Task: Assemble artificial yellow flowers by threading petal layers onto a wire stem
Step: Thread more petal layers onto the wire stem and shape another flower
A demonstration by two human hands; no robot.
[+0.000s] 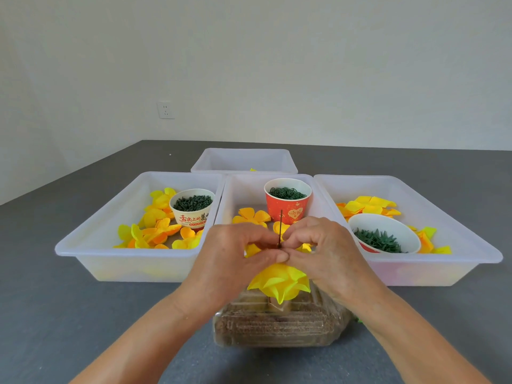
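A thin dark wire stem [281, 223] stands upright from a tape-wrapped cardboard block [277, 328] near the table's front. Yellow petal layers [279, 284] sit stacked on the wire below my hands. My left hand [238, 256] and my right hand [318, 250] meet at the wire, fingertips pinching the topmost petal layer around it. The wire's tip pokes up above my fingers. Loose yellow and orange petals [155, 225] lie in the left tray, more petals [252, 216] in the middle tray, and further petals [368, 205] in the right tray.
Three white trays stand side by side: left [91, 245], middle [238, 187], right [448, 217]; a fourth tray [243, 159] is behind. A white cup [191, 207], a red cup [288, 200] and a white bowl [385, 234] hold small green parts. The table is grey.
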